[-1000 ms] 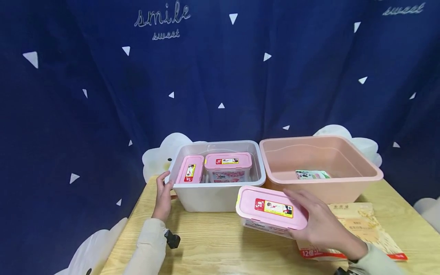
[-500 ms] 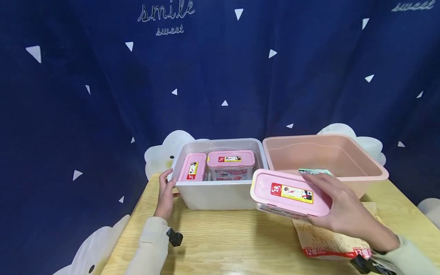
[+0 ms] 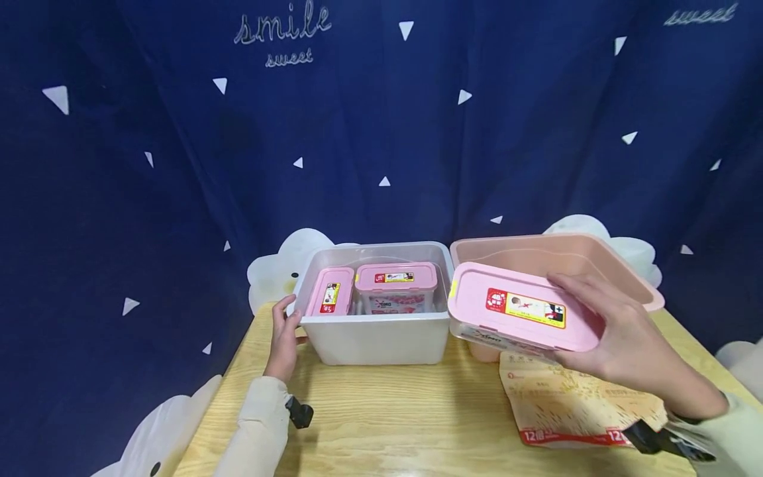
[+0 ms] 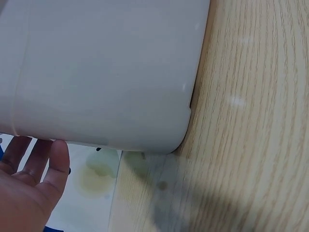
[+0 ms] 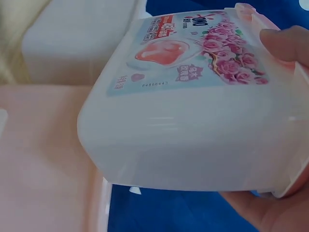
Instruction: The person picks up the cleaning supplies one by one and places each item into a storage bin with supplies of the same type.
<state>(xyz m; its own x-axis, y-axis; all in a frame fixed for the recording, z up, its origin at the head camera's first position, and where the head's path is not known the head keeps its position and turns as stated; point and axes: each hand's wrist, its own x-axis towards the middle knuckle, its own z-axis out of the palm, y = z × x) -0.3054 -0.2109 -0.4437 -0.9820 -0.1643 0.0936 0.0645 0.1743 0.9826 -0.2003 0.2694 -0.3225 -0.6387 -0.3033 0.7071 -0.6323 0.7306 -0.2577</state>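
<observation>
My right hand [image 3: 632, 338] grips one end of an OMO laundry pod tub [image 5: 159, 140] with a pink lid [image 3: 527, 305]. The tub hangs tilted in the air in front of the pink bin [image 3: 646, 301], hiding part of it. In the right wrist view, thumb and fingers clasp the lid end from opposite sides. At the white bin [image 3: 375, 344], my left hand [image 3: 283, 341] holds the left front corner of the rim; the left wrist view shows fingertips [image 4: 59, 150] against its outer wall. Inside that bin lie two more laundry pod tubs [image 3: 396, 281], one lengthwise, one crosswise.
A flat beige packet [image 3: 578, 404] with a red lower edge lies on the wooden table [image 3: 369, 417], below the pink bin. Both bins stand side by side at the back. Behind hangs a dark blue curtain [image 3: 357, 132] with white triangles.
My right hand has carried the held tub right and upward, from before the gap between the bins to before the pink bin. My left hand stays at the white bin's corner.
</observation>
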